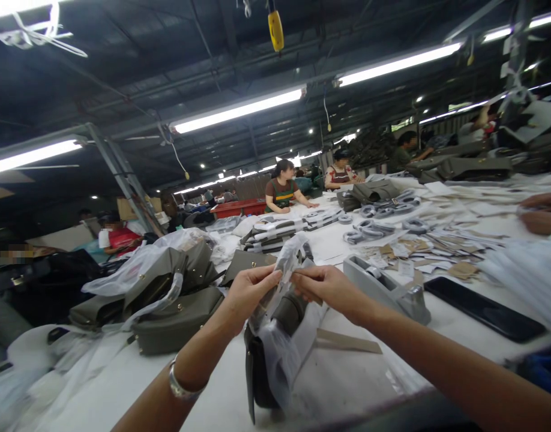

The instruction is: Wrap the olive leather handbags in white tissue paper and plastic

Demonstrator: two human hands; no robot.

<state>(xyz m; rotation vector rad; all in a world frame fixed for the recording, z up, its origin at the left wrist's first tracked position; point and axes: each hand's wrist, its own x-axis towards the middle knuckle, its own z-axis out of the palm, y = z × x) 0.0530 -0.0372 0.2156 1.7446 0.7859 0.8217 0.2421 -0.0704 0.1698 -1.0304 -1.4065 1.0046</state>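
Note:
Directly before me, a dark olive handbag (260,369) stands on the white table, partly covered by thin white wrapping (282,360). Its strap (293,249) rises in a loop wound in the same translucent wrapping. My left hand (251,294) is closed, thumb and fingers pinching the wrapped strap on its left side. Opposite it, my right hand (327,291) pinches the wrapping on the strap's right side; its fingertips are partly hidden. A grey tape dispenser (379,285) sits just beyond my right hand. Under my right forearm lies a brown paper strip (347,341).
Several olive handbags (180,318) lie to the left, some under clear plastic. A black phone (485,309) rests at right, near scattered paper tags (410,252) and wrapped straps (370,231). Another person's hand (543,213) reaches in from the right. Co-workers (284,189) sit across the table.

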